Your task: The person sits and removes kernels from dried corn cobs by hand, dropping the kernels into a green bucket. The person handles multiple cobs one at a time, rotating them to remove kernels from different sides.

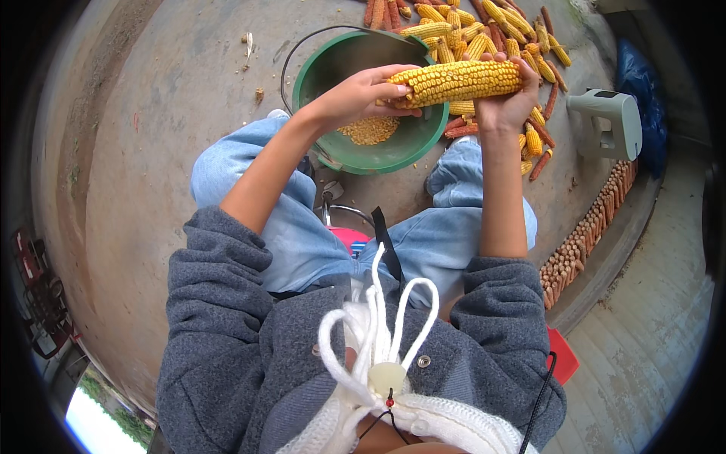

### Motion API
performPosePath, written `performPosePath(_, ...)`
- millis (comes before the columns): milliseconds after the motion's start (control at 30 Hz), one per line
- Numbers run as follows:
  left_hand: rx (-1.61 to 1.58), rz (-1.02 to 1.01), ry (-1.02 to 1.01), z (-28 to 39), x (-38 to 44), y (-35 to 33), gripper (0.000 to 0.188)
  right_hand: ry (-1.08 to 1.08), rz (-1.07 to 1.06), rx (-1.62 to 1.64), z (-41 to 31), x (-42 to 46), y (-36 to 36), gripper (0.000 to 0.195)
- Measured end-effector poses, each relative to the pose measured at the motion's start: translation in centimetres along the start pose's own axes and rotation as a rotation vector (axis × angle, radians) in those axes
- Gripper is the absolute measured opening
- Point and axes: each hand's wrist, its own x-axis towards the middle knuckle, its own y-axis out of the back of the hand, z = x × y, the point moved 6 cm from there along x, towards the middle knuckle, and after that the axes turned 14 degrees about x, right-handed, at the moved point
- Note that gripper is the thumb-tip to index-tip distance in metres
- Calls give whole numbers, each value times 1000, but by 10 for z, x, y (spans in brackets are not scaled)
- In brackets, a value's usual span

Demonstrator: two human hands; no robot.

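A dried ear of yellow corn (459, 82) lies level between my two hands, above the right part of a green plastic bucket (391, 162). My left hand (371, 91) grips its left end, with the thumb at the edge of the kernels. Around the right end close the fingers of my right hand (513, 99). Most of the ear still carries its kernels. Inside the bucket, loose corn kernels (368, 130) cover part of the bottom; the ear and my left hand hide some of the inside.
Beyond the bucket spreads a heap of yellow ears and reddish bare cobs (482, 28). A grey-green plastic stool (610, 125) and a blue plastic bag (644, 85) stand at right. Stacked cobs (590, 232) line the wall. The bucket's wire handle (286, 62) leans out left.
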Motion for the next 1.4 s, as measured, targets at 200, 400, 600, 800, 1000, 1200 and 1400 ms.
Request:
performPosePath(200, 348, 158, 36, 0, -1, 7, 54, -28, 57, -3, 2, 1, 7, 11)
performPosePath(400, 567, 46, 12, 12, -4, 0, 54, -49, 77, 42, -3, 4, 12, 11)
performPosePath(600, 220, 24, 13, 2, -2, 0, 51, -21, 13, 4, -3, -1, 3, 11)
performPosePath(800, 135, 101, 24, -4, 2, 2, 46, 18, -35, -3, -4, -2, 1, 11)
performPosePath(1000, 454, 185, -26, -7, 5, 13, 47, 86, -25, -48, -11, -4, -1, 12)
performPosePath(1200, 324, 218, 7, -10, 7, 22, 45, 76, -29, -23, -13, -4, 1, 12)
performPosePath(1400, 78, 84, 124, -9, 5, 4, 48, 25, -48, -34, 0, -11, -4, 11)
